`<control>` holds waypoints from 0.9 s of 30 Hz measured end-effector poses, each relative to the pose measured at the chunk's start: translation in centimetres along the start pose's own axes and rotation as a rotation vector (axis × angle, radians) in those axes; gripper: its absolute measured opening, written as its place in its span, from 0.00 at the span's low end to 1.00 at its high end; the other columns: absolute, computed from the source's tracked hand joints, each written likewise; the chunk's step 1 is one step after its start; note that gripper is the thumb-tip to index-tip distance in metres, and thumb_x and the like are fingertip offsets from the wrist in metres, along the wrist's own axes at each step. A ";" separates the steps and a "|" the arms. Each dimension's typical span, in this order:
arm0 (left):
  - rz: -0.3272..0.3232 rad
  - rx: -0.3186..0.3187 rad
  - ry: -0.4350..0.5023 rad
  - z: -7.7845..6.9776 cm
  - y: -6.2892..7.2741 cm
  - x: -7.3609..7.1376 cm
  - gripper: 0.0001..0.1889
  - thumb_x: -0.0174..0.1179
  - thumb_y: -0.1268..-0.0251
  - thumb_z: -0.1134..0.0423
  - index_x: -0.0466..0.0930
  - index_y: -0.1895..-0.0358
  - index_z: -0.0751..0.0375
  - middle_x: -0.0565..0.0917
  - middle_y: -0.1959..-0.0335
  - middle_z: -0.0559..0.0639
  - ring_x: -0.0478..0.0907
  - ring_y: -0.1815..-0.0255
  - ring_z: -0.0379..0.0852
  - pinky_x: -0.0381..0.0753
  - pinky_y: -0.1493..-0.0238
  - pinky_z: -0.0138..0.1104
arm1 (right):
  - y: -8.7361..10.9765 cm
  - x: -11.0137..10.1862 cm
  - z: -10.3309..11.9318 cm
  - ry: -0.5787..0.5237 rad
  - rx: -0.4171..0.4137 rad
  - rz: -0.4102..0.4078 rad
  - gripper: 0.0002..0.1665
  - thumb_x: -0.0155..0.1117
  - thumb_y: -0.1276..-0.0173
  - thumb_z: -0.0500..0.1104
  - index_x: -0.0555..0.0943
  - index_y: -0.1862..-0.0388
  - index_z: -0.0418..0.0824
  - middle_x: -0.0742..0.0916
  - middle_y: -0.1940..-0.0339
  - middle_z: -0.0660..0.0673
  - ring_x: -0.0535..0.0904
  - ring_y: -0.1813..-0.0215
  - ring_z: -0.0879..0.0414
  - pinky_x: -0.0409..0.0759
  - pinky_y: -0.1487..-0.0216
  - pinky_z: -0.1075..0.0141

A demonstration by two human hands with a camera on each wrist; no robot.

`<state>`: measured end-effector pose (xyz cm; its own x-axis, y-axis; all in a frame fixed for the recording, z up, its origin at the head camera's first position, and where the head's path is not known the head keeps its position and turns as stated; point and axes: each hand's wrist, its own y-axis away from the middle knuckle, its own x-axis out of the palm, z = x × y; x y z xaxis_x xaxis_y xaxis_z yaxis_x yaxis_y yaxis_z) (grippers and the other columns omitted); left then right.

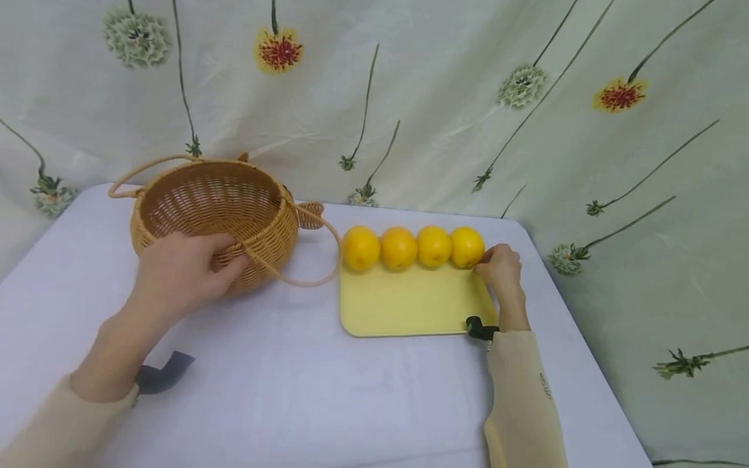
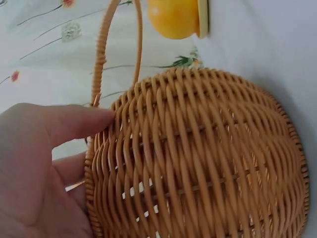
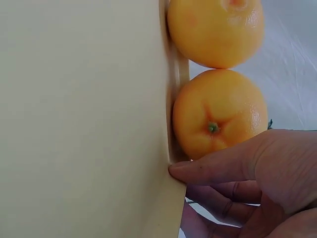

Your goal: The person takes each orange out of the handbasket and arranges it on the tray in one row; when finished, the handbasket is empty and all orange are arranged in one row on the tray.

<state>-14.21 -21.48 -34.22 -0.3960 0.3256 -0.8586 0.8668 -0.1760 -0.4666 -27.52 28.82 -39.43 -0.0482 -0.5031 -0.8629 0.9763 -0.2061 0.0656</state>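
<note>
In the head view a round woven wicker basket [image 1: 281, 237] with two loop handles sits at the left. My left hand [image 1: 181, 270] grips its near rim; in the left wrist view the thumb lies on the outer weave [image 2: 198, 144] and the other fingers go behind the rim. To the right lies a yellow rectangular tray [image 1: 409, 302]. Several oranges [image 1: 399, 248] stand in a row along its far side. My right hand [image 1: 502, 266] pinches the tray's far right corner, the thumb just beside the end orange [image 3: 218, 111] in the right wrist view.
A white cloth [image 1: 328, 403] covers the table. Behind and to the right hangs a pale curtain [image 1: 445, 97] printed with flowers. One basket handle [image 1: 310, 284] hangs out toward the tray's left side. Dark straps [image 1: 164, 374] show at both wrists.
</note>
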 end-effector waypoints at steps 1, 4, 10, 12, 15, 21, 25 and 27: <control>-0.020 -0.005 -0.004 -0.1 0.0 0.2 0.12 0.66 0.37 0.54 0.76 0.76 0.51 0.62 0.89 0.41 0.60 0.86 0.45 0.54 0.85 0.37 | -0.1 0.0 -0.1 0.003 -0.002 -0.007 0.21 0.65 0.37 0.35 0.84 0.47 0.25 0.86 0.47 0.28 0.79 0.45 0.32 0.81 0.38 0.42; -0.088 0.005 -0.018 -0.3 -0.2 0.7 0.13 0.65 0.39 0.54 0.75 0.77 0.52 0.61 0.91 0.40 0.62 0.86 0.47 0.58 0.86 0.41 | -0.5 -0.1 -0.3 0.007 -0.004 -0.018 0.20 0.64 0.38 0.35 0.85 0.49 0.25 0.87 0.47 0.28 0.79 0.45 0.32 0.80 0.37 0.41; -0.146 0.043 0.002 -0.5 -0.6 1.9 0.11 0.65 0.38 0.56 0.82 0.71 0.61 0.69 0.91 0.45 0.76 0.83 0.54 0.74 0.37 0.58 | -1.0 -0.5 -0.1 0.029 0.013 -0.040 0.18 0.64 0.38 0.36 0.86 0.52 0.26 0.88 0.50 0.29 0.81 0.48 0.32 0.81 0.40 0.41; -0.153 0.043 0.009 -0.7 -0.6 2.2 0.12 0.64 0.37 0.56 0.82 0.70 0.62 0.71 0.90 0.46 0.77 0.82 0.55 0.71 0.33 0.59 | -1.2 -0.7 0.0 0.036 0.033 -0.043 0.18 0.64 0.38 0.36 0.85 0.51 0.27 0.87 0.50 0.29 0.81 0.48 0.32 0.81 0.41 0.42; -0.181 0.052 0.014 -1.0 -0.5 2.5 0.12 0.63 0.37 0.57 0.80 0.72 0.61 0.71 0.90 0.47 0.75 0.83 0.54 0.71 0.32 0.59 | -1.4 -0.8 -0.1 0.035 0.062 -0.046 0.18 0.64 0.38 0.37 0.84 0.52 0.27 0.87 0.50 0.30 0.80 0.48 0.32 0.82 0.42 0.43; -0.233 0.055 0.015 -1.2 -0.5 2.7 0.13 0.63 0.37 0.57 0.77 0.76 0.61 0.71 0.89 0.50 0.75 0.82 0.57 0.71 0.33 0.58 | -1.4 -0.7 0.0 0.031 0.066 -0.065 0.16 0.63 0.38 0.37 0.85 0.55 0.28 0.87 0.53 0.30 0.81 0.51 0.33 0.83 0.46 0.44; -0.245 0.045 0.009 -1.3 -0.4 2.7 0.13 0.62 0.37 0.57 0.81 0.71 0.65 0.77 0.86 0.56 0.79 0.79 0.61 0.71 0.34 0.58 | -1.4 -0.6 0.0 0.024 0.058 -0.076 0.17 0.63 0.37 0.37 0.86 0.54 0.27 0.88 0.50 0.29 0.81 0.48 0.31 0.83 0.43 0.43; -0.250 0.046 0.004 -1.3 -0.3 2.7 0.13 0.62 0.37 0.57 0.82 0.70 0.66 0.78 0.85 0.57 0.80 0.77 0.62 0.72 0.34 0.58 | -1.5 -0.5 -0.1 0.023 0.058 -0.079 0.18 0.64 0.37 0.37 0.87 0.52 0.27 0.88 0.49 0.29 0.81 0.46 0.30 0.82 0.41 0.42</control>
<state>-15.21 -19.37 -36.12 -0.5948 0.3682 -0.7146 0.7275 -0.1317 -0.6734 -28.96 29.42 -39.14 -0.1193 -0.4644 -0.8775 0.9559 -0.2927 0.0250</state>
